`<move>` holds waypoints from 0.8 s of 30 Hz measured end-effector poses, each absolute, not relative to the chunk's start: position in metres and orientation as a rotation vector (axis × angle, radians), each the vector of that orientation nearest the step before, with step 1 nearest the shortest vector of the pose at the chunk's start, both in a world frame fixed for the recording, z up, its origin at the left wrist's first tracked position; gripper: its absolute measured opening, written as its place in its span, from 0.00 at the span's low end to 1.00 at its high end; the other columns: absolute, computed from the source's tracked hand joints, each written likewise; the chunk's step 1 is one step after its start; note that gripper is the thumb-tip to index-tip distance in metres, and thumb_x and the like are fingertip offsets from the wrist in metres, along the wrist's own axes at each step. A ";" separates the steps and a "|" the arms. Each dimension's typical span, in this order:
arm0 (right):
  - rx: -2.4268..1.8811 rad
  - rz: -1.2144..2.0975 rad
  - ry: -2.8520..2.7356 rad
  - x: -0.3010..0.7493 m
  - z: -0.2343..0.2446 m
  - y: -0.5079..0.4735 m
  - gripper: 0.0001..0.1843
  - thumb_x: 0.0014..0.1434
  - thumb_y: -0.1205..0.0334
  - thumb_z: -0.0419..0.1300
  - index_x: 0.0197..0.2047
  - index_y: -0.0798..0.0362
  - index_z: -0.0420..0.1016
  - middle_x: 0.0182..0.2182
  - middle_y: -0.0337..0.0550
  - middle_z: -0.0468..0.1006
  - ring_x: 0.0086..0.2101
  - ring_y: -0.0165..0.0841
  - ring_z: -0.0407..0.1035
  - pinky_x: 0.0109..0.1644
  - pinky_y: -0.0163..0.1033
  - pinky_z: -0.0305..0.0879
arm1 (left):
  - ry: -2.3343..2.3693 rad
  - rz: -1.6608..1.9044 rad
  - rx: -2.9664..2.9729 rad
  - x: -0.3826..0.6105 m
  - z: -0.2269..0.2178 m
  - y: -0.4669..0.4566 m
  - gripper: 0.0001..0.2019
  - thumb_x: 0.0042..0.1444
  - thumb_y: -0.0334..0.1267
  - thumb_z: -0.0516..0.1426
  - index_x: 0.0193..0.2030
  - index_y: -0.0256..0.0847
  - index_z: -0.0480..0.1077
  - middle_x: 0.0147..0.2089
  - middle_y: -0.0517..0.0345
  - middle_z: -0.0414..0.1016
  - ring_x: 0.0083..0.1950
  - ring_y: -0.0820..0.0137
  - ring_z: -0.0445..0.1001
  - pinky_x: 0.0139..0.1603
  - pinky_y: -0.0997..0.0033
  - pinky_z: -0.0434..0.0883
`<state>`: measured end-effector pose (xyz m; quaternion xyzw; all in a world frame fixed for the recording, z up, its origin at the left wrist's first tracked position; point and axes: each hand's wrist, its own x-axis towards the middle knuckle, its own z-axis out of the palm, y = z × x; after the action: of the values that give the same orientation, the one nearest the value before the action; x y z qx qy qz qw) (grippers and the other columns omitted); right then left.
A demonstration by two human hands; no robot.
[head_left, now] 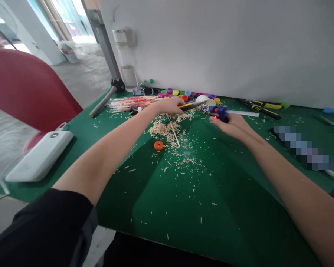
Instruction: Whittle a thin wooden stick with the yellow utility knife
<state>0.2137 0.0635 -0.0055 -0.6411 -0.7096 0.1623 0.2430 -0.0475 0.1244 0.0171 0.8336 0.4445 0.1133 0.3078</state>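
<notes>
My left hand is closed around a yellow-and-black utility knife, its tip pointing right. My right hand grips a blue hot glue gun with a red light glowing; a clear glue stick sticks out of its back. The knife's tip and the gun's nozzle are close together; whether they touch I cannot tell. Just behind them lies a white cup-like piece. Below my left hand, wood shavings form a pile with a thin wooden stick on it. An orange bottle cap lies nearer to me.
Wrapped chopsticks, a dark watch and several coloured caps line the back. A hammer and white power bank lie left. Pliers and a phone lie right. A white wall bounds the green table.
</notes>
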 end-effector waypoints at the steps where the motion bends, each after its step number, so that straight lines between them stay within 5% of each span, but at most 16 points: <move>1: -1.749 0.532 -1.881 0.213 -0.009 0.067 0.25 0.51 0.34 0.58 0.34 0.49 0.73 0.22 0.43 0.69 0.25 0.38 0.66 0.28 0.45 0.63 | 1.172 0.322 2.193 -0.049 0.016 0.127 0.16 0.46 0.40 0.58 0.42 0.37 0.70 0.34 0.50 0.70 0.30 0.68 0.72 0.28 0.69 0.63; 7: -1.465 0.964 -1.568 0.201 -0.018 0.083 0.27 0.49 0.31 0.58 0.31 0.49 0.69 0.20 0.35 0.60 0.17 0.26 0.52 0.17 0.34 0.44 | 1.188 0.431 2.071 -0.053 0.014 0.138 0.19 0.46 0.39 0.59 0.46 0.34 0.71 0.28 0.54 0.67 0.27 0.72 0.68 0.28 0.69 0.59; 11: -1.454 0.951 -1.576 0.194 -0.018 0.084 0.29 0.48 0.30 0.59 0.32 0.50 0.70 0.21 0.35 0.60 0.18 0.25 0.52 0.17 0.33 0.44 | 1.279 0.477 2.044 -0.054 0.013 0.140 0.28 0.42 0.34 0.61 0.53 0.32 0.67 0.31 0.54 0.68 0.28 0.72 0.68 0.31 0.69 0.59; 24: -1.494 0.937 -1.585 0.195 -0.021 0.080 0.28 0.48 0.30 0.58 0.30 0.49 0.68 0.21 0.35 0.60 0.18 0.25 0.52 0.17 0.34 0.44 | 1.229 0.377 2.078 -0.053 0.013 0.131 0.30 0.43 0.34 0.61 0.57 0.33 0.67 0.36 0.48 0.72 0.27 0.71 0.69 0.30 0.68 0.58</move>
<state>0.1949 0.0797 -0.0206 -0.5838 -0.6196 0.3662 0.3757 -0.0525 0.1313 0.0133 0.7992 0.4726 0.1449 0.3419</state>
